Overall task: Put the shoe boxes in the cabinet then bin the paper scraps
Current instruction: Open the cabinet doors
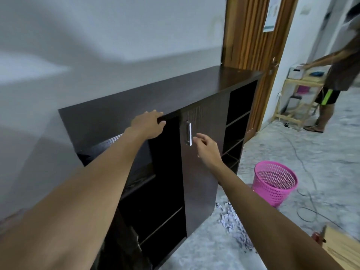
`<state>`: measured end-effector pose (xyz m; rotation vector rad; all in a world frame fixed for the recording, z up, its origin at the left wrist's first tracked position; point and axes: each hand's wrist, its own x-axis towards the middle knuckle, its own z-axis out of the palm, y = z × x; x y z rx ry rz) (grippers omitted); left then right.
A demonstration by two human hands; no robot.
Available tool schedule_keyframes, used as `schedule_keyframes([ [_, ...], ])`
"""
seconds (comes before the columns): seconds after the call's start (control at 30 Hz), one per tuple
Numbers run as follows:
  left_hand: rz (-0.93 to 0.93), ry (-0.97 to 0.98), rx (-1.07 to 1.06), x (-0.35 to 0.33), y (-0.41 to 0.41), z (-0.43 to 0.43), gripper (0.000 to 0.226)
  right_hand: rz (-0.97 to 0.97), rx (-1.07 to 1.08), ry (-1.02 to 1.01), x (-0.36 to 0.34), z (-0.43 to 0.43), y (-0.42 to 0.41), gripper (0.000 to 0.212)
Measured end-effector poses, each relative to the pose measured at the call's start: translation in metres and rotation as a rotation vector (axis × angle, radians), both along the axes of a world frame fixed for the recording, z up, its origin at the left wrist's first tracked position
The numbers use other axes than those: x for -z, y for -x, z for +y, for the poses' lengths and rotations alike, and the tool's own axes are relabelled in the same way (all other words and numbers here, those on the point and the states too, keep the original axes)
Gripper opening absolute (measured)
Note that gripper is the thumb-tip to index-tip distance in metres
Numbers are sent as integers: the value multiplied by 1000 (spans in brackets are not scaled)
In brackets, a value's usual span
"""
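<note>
While the left grip (149,124) holds the front top edge of the dark cabinet (194,88), fingers lying over the edge and thumb tucked under it, the right grip (207,148) hangs just beside the metal handle (188,133) of the shut door (202,182). Its fingers are loosely curled and pinch nothing; whether a fingertip touches the handle cannot be told. Left of that door the cabinet bay stands open and dark, and what lies inside it is too dim to make out. Right of the door, open shelves (236,117) run down the cabinet's end.

Paper scraps (231,221) lie heaped on the floor (204,248) at the foot of the shut door, partly hidden behind the right forearm. A pink basket (272,193) stands upright on the floor near them, further from the camera, apart from the cabinet. A dark cable (303,164) trails across the floor past it.

Far right, a second person (339,75) rests a hand on a white box (296,72) atop a wooden rack (292,114).
</note>
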<state>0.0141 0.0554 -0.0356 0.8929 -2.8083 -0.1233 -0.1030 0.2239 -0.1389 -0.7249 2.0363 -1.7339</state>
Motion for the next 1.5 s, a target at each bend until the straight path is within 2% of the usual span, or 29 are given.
schedule_keyframes([
  [0.2,71,-49,27,10,68,-16,46,98,-87,-104,4,-62,64,52],
  [0.4,138,-65,-20,16,85,-27,45,126,6,-58,17,-100,82,21],
  [0.57,179,-97,-39,18,86,-30,44,79,19,54,22,-96,72,16],
  [0.7,176,-137,-63,16,86,-30,42,26,5,70,18,-79,67,23],
  [0.9,166,-201,-83,12,87,-27,41,-20,-41,120,18,-15,67,58],
  [1.03,160,-206,-97,9,87,-24,41,9,-16,170,16,22,65,49],
  [1.23,169,-189,-106,8,87,-22,41,126,218,107,11,45,70,48],
  [1.33,163,-143,-118,9,88,-16,41,246,403,47,10,79,91,34],
  [1.43,160,-87,-108,10,96,-5,41,277,458,40,4,114,110,30],
  [1.5,151,-62,-87,9,107,2,42,294,501,-3,-1,125,124,19],
])
